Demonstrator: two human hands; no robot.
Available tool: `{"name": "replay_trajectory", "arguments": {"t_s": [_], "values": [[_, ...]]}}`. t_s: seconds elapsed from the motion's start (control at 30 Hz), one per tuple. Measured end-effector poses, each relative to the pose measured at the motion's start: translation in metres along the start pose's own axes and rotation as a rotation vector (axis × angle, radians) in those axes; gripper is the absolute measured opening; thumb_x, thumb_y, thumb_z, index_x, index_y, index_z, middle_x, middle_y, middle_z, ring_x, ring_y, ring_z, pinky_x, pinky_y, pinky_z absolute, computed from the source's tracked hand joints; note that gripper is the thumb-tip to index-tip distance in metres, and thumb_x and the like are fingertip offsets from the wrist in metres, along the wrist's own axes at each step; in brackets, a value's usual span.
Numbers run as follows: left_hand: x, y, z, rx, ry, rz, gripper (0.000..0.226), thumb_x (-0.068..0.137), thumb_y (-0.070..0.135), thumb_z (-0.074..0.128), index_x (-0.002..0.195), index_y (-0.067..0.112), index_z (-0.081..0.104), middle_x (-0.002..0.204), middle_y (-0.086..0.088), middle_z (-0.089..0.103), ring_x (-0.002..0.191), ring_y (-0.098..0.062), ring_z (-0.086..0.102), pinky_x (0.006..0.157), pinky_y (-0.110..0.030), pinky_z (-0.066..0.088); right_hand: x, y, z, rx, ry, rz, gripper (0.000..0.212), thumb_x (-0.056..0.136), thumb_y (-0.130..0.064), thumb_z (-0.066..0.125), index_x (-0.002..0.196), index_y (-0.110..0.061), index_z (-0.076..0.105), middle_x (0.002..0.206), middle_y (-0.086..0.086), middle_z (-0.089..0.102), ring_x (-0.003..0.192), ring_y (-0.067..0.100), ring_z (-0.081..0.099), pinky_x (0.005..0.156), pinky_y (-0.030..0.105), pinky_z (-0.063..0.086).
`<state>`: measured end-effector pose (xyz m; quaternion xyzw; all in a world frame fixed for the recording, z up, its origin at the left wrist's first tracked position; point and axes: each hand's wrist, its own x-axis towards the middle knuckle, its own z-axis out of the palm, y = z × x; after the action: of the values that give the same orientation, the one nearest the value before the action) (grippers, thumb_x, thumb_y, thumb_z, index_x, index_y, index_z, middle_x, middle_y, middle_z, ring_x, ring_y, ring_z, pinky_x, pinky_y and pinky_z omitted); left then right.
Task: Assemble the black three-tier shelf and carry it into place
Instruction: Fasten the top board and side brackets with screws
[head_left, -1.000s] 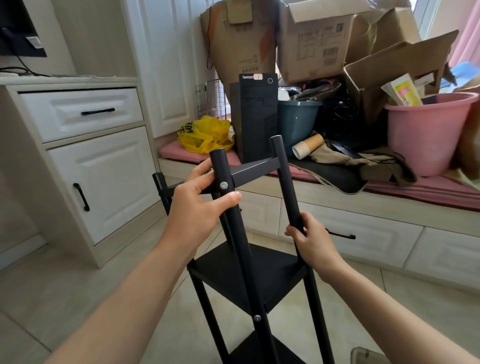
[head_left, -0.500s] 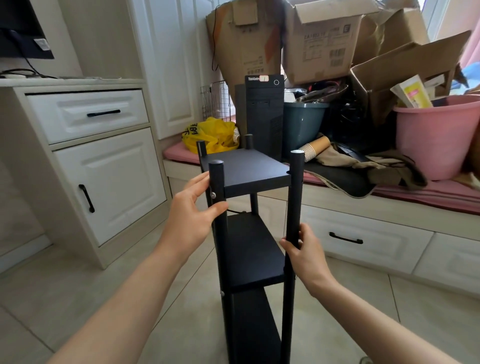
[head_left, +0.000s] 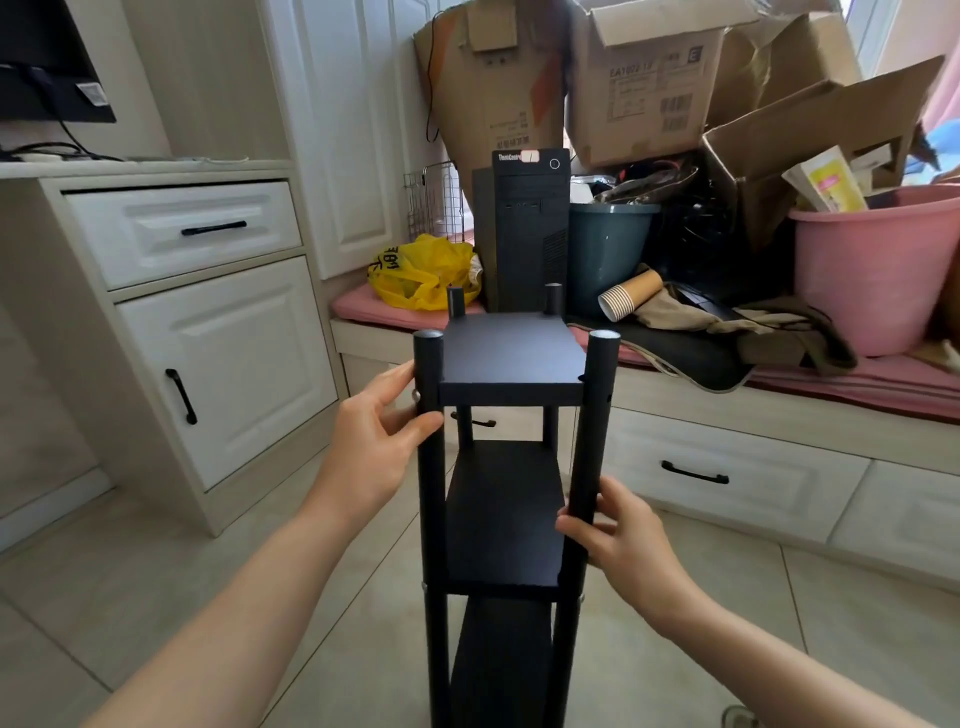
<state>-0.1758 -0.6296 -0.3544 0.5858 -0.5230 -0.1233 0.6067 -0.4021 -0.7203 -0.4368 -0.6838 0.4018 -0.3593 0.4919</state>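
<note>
The black three-tier shelf (head_left: 511, 358) stands upright in front of me over the tiled floor, its four round posts rising a little above the top board. My left hand (head_left: 371, 441) grips the near left post just below the top board, thumb in front and fingers behind. My right hand (head_left: 621, 535) holds the near right post lower down, about level with the middle board. The shelf's feet are out of view below the frame.
A white cabinet (head_left: 208, 332) with black handles stands at the left. Straight ahead is a low window bench (head_left: 779, 447) with drawers, carrying a black computer tower (head_left: 530, 234), a yellow bag (head_left: 423, 273), a pink bucket (head_left: 878, 270), cardboard boxes (head_left: 644, 78) and clutter.
The shelf has swung from tilted to upright and squared up to face me. Both hands kept their posts, the left one near the top, the right one lower.
</note>
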Motion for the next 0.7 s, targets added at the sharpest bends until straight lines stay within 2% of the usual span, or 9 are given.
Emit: {"name": "replay_trajectory", "arguments": {"t_s": [0.1,0.2,0.3,0.37,0.5,0.57,0.7], "values": [[-0.006,-0.005,-0.007,0.019,0.031,-0.019,0.064,0.092,-0.005,0.067,0.132,0.043,0.052,0.120,0.030,0.061,0.100,0.015,0.065,0.079,0.002,0.044,-0.010,0.002,0.006,0.035,-0.079,-0.002,0.020,0.089,-0.006,0.071,0.095,-0.025,0.066,0.089,-0.005,0.073,0.081,0.013,0.072,0.066,0.020,0.054],[-0.012,-0.010,-0.017,0.031,0.040,-0.052,0.062,0.093,-0.003,0.067,0.141,0.032,0.053,0.118,0.030,0.066,0.105,0.007,0.067,0.084,-0.003,0.047,-0.016,0.002,0.013,0.047,-0.127,0.005,0.021,0.090,-0.006,0.070,0.096,-0.026,0.068,0.090,-0.003,0.074,0.085,0.012,0.072,0.068,0.021,0.054],[-0.018,-0.013,-0.026,0.068,0.074,-0.068,0.058,0.092,0.001,0.070,0.136,0.037,0.057,0.114,0.030,0.069,0.107,0.001,0.069,0.090,-0.011,0.052,-0.020,0.002,0.020,0.039,-0.165,0.006,0.020,0.089,-0.005,0.070,0.098,-0.023,0.067,0.092,-0.002,0.074,0.089,0.013,0.073,0.073,0.023,0.056],[-0.021,-0.015,-0.032,0.099,0.105,-0.071,0.053,0.090,0.001,0.071,0.127,0.039,0.062,0.108,0.029,0.072,0.103,0.000,0.070,0.089,-0.016,0.055,-0.023,0.002,0.026,0.033,-0.206,0.000,0.020,0.089,-0.006,0.070,0.101,-0.022,0.067,0.094,-0.003,0.075,0.091,0.011,0.072,0.076,0.024,0.056],[-0.021,-0.023,-0.049,0.068,0.188,-0.177,0.037,0.085,0.002,0.077,0.106,0.032,0.071,0.097,0.014,0.078,0.095,-0.007,0.074,0.087,-0.027,0.060,-0.027,-0.003,0.040,0.049,-0.302,0.014,0.022,0.090,-0.008,0.070,0.107,-0.022,0.068,0.101,-0.006,0.076,0.096,0.009,0.072,0.079,0.025,0.058],[-0.022,-0.027,-0.056,0.029,0.237,-0.249,0.033,0.083,0.005,0.080,0.107,0.024,0.071,0.097,0.003,0.078,0.094,-0.012,0.075,0.086,-0.031,0.061,-0.027,-0.006,0.046,0.056,-0.350,0.038,0.024,0.090,-0.008,0.070,0.109,-0.021,0.068,0.103,-0.004,0.076,0.097,0.011,0.072,0.083,0.031,0.060],[-0.025,-0.031,-0.060,0.076,0.304,-0.290,0.028,0.082,0.007,0.081,0.108,0.014,0.072,0.096,-0.001,0.077,0.091,-0.014,0.075,0.087,-0.037,0.061,-0.026,-0.009,0.058,0.047,-0.400,0.052,0.025,0.088,-0.006,0.071,0.110,-0.016,0.066,0.103,0.001,0.076,0.097,0.015,0.073,0.087,0.038,0.060]]}}
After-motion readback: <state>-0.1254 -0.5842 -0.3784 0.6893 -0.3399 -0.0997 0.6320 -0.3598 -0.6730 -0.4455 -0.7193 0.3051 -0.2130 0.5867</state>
